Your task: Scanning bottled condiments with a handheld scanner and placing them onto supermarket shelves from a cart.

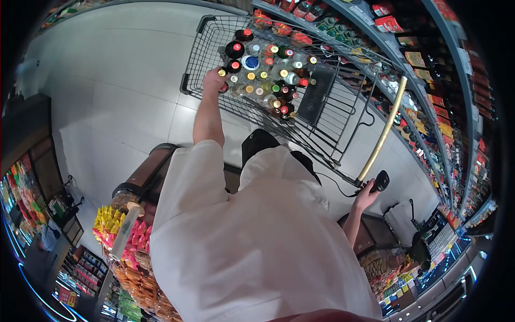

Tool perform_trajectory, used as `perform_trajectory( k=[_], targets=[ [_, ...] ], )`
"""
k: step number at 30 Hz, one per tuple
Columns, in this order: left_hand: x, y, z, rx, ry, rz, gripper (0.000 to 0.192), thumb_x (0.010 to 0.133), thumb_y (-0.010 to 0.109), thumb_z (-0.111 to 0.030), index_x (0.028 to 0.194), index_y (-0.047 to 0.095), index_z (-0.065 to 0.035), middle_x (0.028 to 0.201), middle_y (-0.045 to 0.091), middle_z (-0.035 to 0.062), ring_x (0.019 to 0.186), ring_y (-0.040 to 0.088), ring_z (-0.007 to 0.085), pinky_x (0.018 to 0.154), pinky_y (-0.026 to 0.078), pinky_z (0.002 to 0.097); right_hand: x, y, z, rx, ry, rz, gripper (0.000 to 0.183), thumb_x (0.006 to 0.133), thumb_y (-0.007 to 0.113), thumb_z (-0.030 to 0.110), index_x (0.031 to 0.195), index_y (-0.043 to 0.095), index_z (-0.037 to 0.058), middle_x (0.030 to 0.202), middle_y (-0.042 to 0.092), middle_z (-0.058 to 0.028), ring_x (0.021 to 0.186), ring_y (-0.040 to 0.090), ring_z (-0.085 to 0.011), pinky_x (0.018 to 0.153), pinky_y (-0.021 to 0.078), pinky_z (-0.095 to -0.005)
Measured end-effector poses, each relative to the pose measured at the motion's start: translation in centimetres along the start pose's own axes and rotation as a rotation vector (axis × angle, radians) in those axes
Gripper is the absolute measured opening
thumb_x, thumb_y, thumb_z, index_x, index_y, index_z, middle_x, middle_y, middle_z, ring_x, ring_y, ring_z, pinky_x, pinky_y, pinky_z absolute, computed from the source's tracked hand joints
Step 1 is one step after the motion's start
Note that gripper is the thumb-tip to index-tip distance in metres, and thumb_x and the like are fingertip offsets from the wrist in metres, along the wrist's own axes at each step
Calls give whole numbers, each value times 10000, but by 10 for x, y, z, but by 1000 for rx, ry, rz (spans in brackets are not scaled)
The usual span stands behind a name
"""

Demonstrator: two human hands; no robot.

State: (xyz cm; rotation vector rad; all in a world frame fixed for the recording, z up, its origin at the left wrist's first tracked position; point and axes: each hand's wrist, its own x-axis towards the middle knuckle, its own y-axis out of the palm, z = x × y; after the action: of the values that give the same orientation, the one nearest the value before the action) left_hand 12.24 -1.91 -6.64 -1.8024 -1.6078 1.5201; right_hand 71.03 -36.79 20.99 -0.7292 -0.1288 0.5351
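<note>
Inside a wire shopping cart [192, 52] stand several glass bottles, upright and packed close, with red, gold, white and green caps. My left hand [212, 80] reaches over the cart's near side, its fingers curled at a gold-capped bottle [221, 73] on the left edge of the group. The bottle's body is mostly hidden by the hand. One wide blue-and-white cap [250, 62] stands out among the others. Off to the right, my right hand [365, 196] grips a black corded handheld scanner [380, 181], close to the end of the cart's gold handle [384, 133].
Store shelves [432, 80] full of bottles and packets run along the cart's far right side. Pale floor tiles [120, 72] extend to the left. Brown counters [151, 173] and hanging snack packets [134, 277] stand close behind me. A black cord [336, 186] trails from the scanner.
</note>
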Motion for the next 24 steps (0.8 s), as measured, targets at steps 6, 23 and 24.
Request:
perform_trajectory(
  k=[6, 23, 24],
  targets=[
    [11, -7, 16, -208, 72, -59, 545, 852, 812, -367, 1305, 677, -97, 1186, 731, 188, 1136, 682, 369, 977, 547, 441, -14, 5, 7, 7, -13, -31, 349, 1054, 632, 335, 1233, 598, 38, 991, 635, -39, 845, 609, -117, 753, 512, -286],
    [-131, -262, -95, -968, 326, -571, 490, 1075, 537, -434, 984, 682, 26, 926, 739, 132, 848, 698, 221, 830, 542, 371, -34, 3, 92, 31, 72, 67, 197, 1014, 684, 268, 911, 626, 111, 624, 471, 68, 515, 426, -43, 470, 320, -244],
    [-140, -273, -110, -1177, 305, -480, 488, 1109, 459, -444, 921, 609, -19, 865, 688, 100, 830, 670, 228, 877, 548, 399, -44, 6, 111, 27, 13, 144, 176, 1009, 686, 238, 929, 652, 84, 623, 487, 67, 519, 434, -32, 469, 321, -240]
  ],
)
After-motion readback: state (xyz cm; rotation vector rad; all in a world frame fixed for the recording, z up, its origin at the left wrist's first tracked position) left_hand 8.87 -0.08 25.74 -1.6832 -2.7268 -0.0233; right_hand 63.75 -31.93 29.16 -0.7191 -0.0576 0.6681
